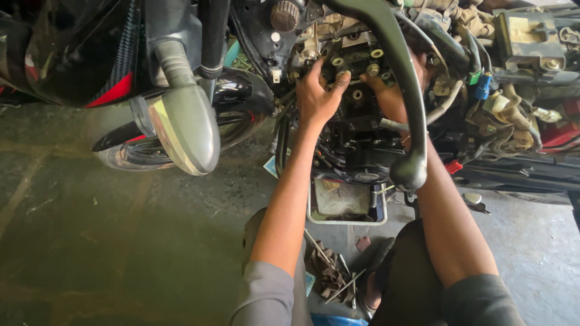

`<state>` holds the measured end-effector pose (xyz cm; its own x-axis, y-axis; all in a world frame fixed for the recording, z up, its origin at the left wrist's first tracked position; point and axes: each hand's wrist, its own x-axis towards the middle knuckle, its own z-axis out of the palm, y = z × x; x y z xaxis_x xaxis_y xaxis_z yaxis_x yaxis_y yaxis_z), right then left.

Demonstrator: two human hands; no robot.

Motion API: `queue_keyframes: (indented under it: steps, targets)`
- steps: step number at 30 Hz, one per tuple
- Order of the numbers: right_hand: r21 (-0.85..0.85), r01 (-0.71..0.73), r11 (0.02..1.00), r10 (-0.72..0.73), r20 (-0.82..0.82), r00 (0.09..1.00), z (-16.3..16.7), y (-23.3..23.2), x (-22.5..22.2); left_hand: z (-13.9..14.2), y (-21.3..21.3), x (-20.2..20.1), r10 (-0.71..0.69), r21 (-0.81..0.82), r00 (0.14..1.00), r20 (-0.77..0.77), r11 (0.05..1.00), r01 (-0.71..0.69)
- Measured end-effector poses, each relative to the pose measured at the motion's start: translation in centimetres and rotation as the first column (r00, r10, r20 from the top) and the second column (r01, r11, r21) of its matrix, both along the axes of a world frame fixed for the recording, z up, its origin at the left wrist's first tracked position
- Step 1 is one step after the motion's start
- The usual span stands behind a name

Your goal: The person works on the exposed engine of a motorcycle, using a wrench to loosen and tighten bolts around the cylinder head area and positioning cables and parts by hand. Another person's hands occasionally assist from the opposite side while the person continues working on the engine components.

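- Both hands up on engine (353, 90), centre top of frame, bike stripped of covers.
- Left hand (317, 93): fingers spread, pressed flat on left side of engine top, thumb near a round port. Clamped on nothing that shows.
- Right hand (393, 96): mostly behind lever (393, 72) crossing frame centre; lies against right side of engine. Grip not readable; cannot tell if anything is held.
- Hands apart, engine top between them.
- Tray (347, 202) on floor directly below engine, murky inside. Loose tools (335, 274) and rag lower centre, between knees.
- Risk, judged: small part or fastener slipping from engine top, dropping into tray or among hoses; cause would be oily fingers and one-handed support.
- Risk, judged: forearm snagging lever or wiring (483, 84) at upper right; cause would be tight reach past them.
- Risk, judged: knee nudging tray, spilling contents.
- Hidden: right fingertips, engine's right half, tray's far rim.
- Hard to read: which openings hold bolts; deep shadow under engine.
- Cut off: wheel (181, 139) and fairing, upper left.
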<state>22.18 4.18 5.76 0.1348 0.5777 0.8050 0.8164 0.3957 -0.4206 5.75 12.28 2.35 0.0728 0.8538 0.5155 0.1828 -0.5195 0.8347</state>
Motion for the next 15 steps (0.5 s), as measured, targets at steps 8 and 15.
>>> queue_keyframes:
  steps: [8, 15]
  targets:
    - [0.029, -0.035, 0.999, 0.036, -0.068, 0.997, -0.23, 0.24, -0.31, 0.3, -0.13, 0.18, -0.033, -0.075, 0.997, 0.074, 0.996, 0.039]
    - [-0.047, 0.067, 0.997, -0.072, -0.116, 0.991, -0.45, 0.09, -0.69, 0.48, -0.29, 0.07, 0.011, -0.079, 1.0, -0.008, 0.997, -0.012]
